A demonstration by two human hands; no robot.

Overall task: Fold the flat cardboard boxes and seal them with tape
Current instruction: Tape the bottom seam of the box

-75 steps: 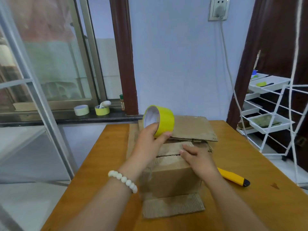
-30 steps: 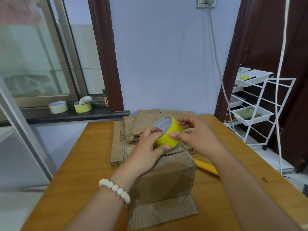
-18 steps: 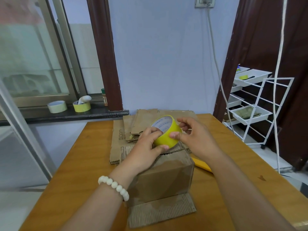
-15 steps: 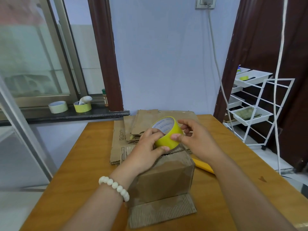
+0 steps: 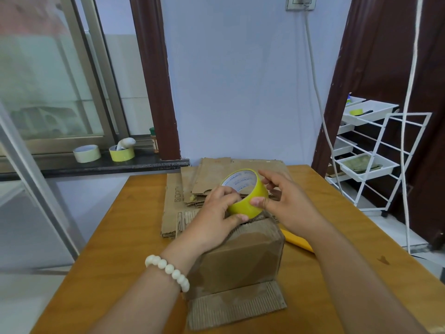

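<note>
The left hand [image 5: 215, 214] curls round a yellow tape roll [image 5: 250, 204] from its 8 o'clock side, and the right hand [image 5: 287, 201] pinches it at 3 o'clock. The roll is at the top of the folded box [image 5: 240, 260]. Flat cardboard [image 5: 212, 175] lies at the box's 12 o'clock and a yellow cutter [image 5: 296, 240] at its 3 o'clock, all on a wooden table [image 5: 108, 237].

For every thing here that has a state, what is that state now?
cardboard box, folded up, near flap lying open.
yellow tape roll, held at the box's top.
left hand, grips the roll.
right hand, pinches the roll's edge.
flat cardboard stack, unfolded.
yellow utility knife, lying unused.
</note>
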